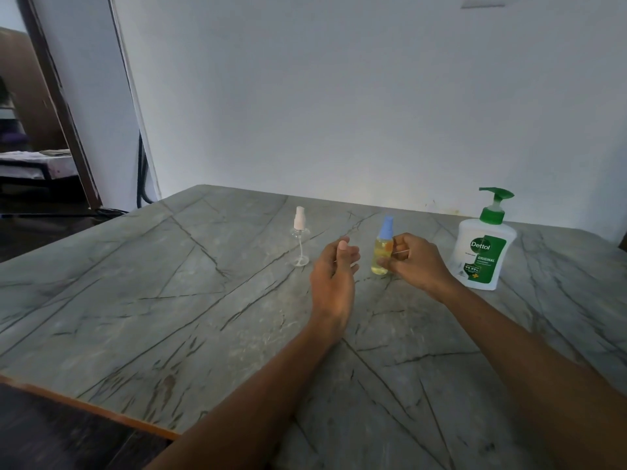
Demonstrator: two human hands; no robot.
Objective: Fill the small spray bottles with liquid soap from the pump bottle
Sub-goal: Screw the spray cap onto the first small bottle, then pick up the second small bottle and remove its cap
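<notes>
A small spray bottle with a blue cap (382, 247) stands on the table, filled with yellow liquid. My right hand (414, 261) is beside it on the right, its thumb and fingers curled against the bottle's side. My left hand (336, 273) hovers just left of that bottle, fingers relaxed and holding nothing. Further left stands a clear, empty spray bottle with a white sprayer (300, 237). The white pump bottle with a green pump (483, 247) stands to the right of my right hand.
The grey marble-patterned table (169, 300) has its near-left edge with an orange rim running diagonally. A white wall rises directly behind the table. A doorway opens at the far left.
</notes>
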